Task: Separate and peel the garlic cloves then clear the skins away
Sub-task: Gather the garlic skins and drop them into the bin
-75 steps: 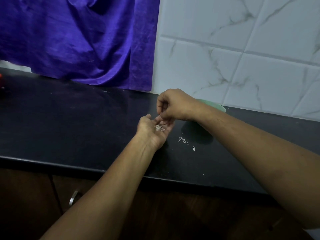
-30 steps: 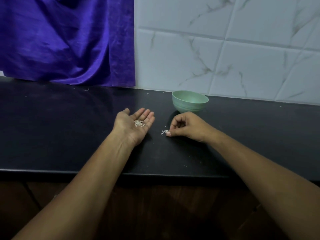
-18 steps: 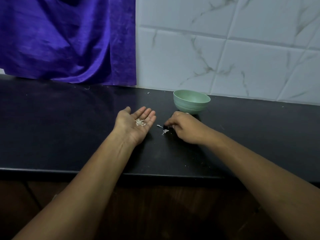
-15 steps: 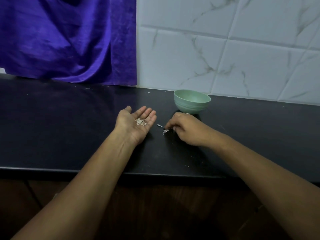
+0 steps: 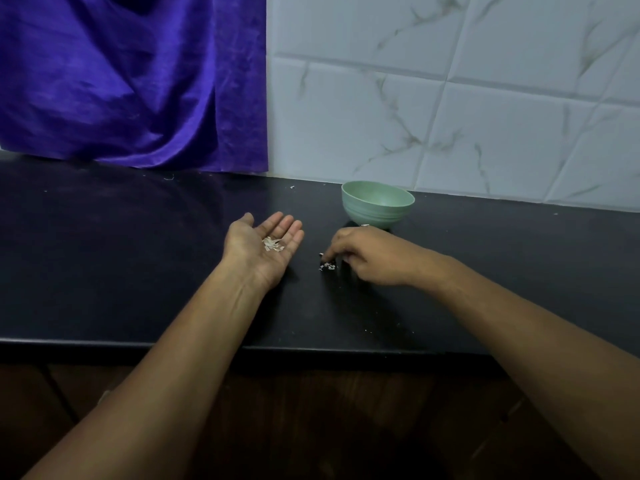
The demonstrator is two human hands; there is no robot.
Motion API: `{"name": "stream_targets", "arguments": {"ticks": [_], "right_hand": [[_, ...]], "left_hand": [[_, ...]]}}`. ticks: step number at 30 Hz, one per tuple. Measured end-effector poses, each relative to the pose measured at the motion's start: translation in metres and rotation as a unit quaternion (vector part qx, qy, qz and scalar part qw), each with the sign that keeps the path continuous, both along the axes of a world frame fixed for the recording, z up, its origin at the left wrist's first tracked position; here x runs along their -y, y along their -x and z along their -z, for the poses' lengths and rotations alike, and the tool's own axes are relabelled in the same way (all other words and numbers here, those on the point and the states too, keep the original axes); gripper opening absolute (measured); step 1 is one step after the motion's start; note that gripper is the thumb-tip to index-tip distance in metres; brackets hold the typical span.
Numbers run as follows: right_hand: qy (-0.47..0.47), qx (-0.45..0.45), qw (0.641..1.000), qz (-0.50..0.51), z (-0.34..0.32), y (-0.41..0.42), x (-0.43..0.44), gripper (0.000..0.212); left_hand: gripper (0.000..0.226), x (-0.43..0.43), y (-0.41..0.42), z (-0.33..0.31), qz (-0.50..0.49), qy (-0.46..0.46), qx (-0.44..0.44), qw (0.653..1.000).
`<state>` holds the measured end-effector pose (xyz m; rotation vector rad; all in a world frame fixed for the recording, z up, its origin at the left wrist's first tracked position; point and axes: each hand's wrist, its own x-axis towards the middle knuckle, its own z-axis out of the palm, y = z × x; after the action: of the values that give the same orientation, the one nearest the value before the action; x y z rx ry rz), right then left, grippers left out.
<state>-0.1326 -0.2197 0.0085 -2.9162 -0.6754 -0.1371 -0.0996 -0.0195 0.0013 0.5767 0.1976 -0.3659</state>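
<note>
Skins (image 5: 273,244) rest on flat left hand (image 5: 263,252); right hand (image 5: 370,258) seemingly pinches scraps (image 5: 327,267) near bowl (image 5: 377,211).

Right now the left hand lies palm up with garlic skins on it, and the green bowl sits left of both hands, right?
Not quite: the head view shows the green bowl behind the right hand, not left of both hands. The left hand does lie palm up with garlic skins on it.

Skins (image 5: 273,244) are lying on the left hand (image 5: 258,258) below its fingers (image 5: 287,226); scraps (image 5: 327,267) are lying at the right hand's (image 5: 372,259) fingertips (image 5: 329,255), before the bowl (image 5: 377,206).
</note>
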Motion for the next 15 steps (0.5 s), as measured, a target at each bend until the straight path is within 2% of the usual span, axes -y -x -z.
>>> {"name": "stream_targets", "arguments": {"ticks": [5,15], "right_hand": [[0.008,-0.033,0.999,-0.005,-0.01,0.0,0.003,0.024],[0.1,0.043,0.994,0.001,-0.019,-0.006,-0.029,0.017]], "left_hand": [[0.054,0.0,0.0,0.002,0.005,0.002,0.004,1.0],[0.053,-0.001,0.0,0.002,0.008,-0.001,0.004,1.0]]}}
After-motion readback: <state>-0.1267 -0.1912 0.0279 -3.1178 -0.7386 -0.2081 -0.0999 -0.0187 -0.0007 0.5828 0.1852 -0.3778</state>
